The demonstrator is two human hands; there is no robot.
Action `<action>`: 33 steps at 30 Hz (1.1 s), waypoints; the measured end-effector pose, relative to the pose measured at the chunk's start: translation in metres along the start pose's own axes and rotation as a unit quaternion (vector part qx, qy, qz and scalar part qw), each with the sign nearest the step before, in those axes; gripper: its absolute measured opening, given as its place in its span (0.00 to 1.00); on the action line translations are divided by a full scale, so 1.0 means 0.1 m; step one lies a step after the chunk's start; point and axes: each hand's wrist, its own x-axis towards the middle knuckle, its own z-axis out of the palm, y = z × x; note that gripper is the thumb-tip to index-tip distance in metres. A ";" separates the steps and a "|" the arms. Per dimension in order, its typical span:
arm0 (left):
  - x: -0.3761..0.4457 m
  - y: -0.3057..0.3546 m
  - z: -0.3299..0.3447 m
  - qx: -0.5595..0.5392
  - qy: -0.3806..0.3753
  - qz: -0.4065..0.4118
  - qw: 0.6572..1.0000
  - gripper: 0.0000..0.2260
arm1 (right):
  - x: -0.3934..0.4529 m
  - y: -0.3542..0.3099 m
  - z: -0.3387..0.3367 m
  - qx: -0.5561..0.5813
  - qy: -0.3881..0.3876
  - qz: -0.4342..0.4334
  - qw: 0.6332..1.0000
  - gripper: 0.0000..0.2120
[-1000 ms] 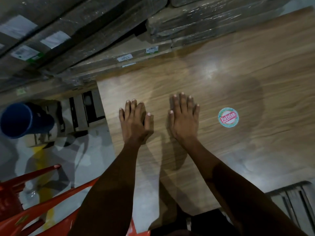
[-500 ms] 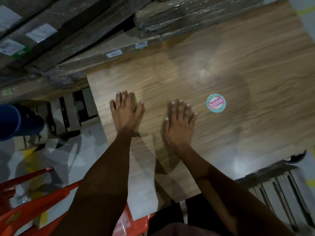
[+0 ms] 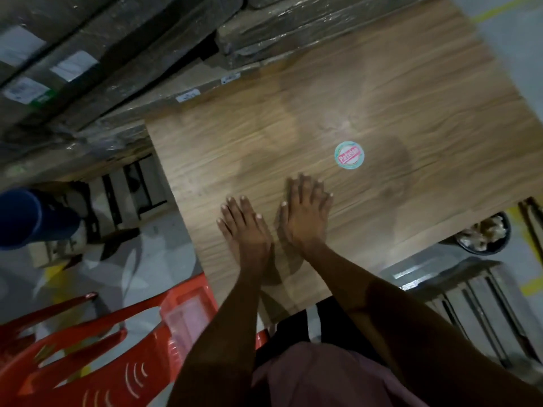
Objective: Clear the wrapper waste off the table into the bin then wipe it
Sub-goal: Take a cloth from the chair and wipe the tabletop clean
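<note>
Both my hands lie flat on the wooden table, fingers straight and side by side. My left hand is nearer the table's left edge; my right hand sits just to its right, fingertips close to a round green and red sticker on the tabletop. Neither hand holds anything. A dark round bin with crumpled pale wrappers inside stands on the floor past the table's right edge. No cloth and no wrappers show on the table.
Plastic-wrapped flat boxes are stacked along the table's far side. A red plastic chair stands at lower left, a blue cylinder at the left. Grey metal frames lie at lower right.
Both hands slid back toward the table's near edge and drew closer together, staying flat. The view swung so the bin on the right came into sight.
</note>
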 end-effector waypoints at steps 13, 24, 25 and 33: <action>-0.32 0.07 -0.01 -0.039 0.049 -0.014 0.998 0.26 | -0.17 0.33 0.05 0.022 0.051 0.112 0.992 0.31; -0.35 0.06 0.09 -0.045 0.117 -0.013 0.992 0.24 | -0.62 0.69 0.02 0.017 0.037 0.012 0.999 0.30; -0.35 0.06 0.09 -0.041 0.112 -0.013 0.993 0.24 | -0.67 0.65 0.04 0.019 0.039 0.023 0.999 0.31; -0.38 0.07 0.07 -0.035 0.101 -0.005 0.994 0.25 | -0.94 0.98 0.07 -0.016 0.015 -0.181 0.983 0.30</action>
